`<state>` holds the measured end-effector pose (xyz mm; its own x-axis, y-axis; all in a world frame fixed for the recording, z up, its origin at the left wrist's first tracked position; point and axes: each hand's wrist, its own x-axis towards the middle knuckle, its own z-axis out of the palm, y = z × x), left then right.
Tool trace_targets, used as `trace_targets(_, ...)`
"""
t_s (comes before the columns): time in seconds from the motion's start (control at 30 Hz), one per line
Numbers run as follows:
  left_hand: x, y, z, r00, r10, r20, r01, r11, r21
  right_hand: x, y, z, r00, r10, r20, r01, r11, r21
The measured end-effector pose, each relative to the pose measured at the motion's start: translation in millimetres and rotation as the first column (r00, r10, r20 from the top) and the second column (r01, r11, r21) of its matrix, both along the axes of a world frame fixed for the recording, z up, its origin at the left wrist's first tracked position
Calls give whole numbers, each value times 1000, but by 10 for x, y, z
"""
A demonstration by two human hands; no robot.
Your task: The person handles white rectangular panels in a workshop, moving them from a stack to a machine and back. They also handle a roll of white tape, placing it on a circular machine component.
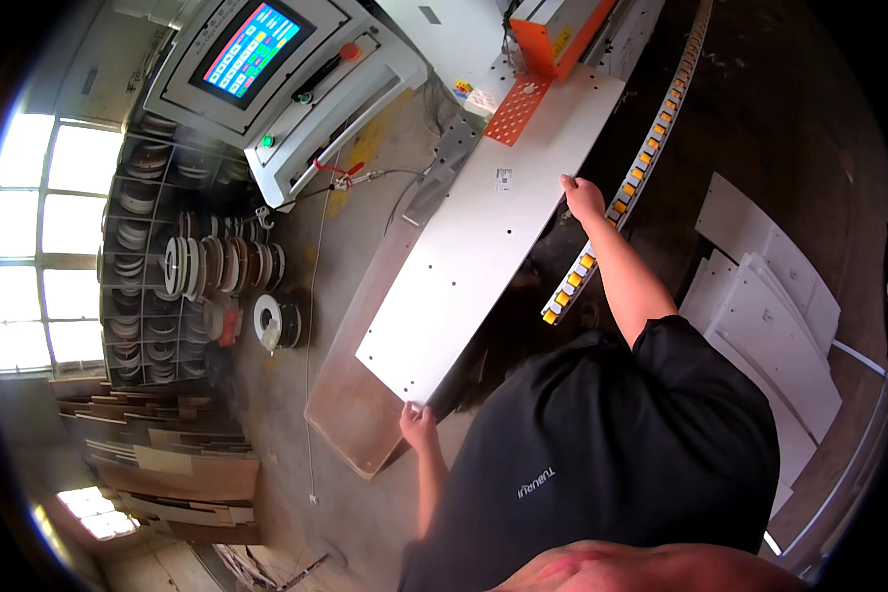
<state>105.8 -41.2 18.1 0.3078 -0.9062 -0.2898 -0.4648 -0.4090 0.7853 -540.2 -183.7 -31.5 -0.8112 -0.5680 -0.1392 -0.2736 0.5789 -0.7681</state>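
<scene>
A long white panel (464, 257) with several small drilled holes and a small label lies at a slant in front of me. Its far end reaches under the orange guard (545, 49) and orange perforated plate (516, 109) of a machine. My left hand (419, 426) grips the panel's near corner, thumb on top. Farther along the same long side, my right hand (584, 200) is closed on the edge with the fingers partly hidden beneath. Under the panel's near part sits a brown board (350, 414).
A roller rail (627, 187) with yellow rollers runs by my right forearm. White panels (770, 316) are stacked at right. To the left are a control console (252, 59) with a lit screen, racked edge-band rolls (222, 266), and stacked boards (168, 459).
</scene>
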Motion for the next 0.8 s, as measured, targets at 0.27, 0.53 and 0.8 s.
trace_targets(0.27,-419,-424,219,605,-537,588,608,788,94,64,703,531,965,137,226,-81,967,-242)
trace_targets(0.53,-974,-902,343,389,-738,551,794,572,206,954,2566,352,933,-51,356,165,941,-297)
trace_targets(0.8,-1557,-1258,274,188,-799,571,939,317,136,2532,4837,-1072,853,-383,353,269,904,331)
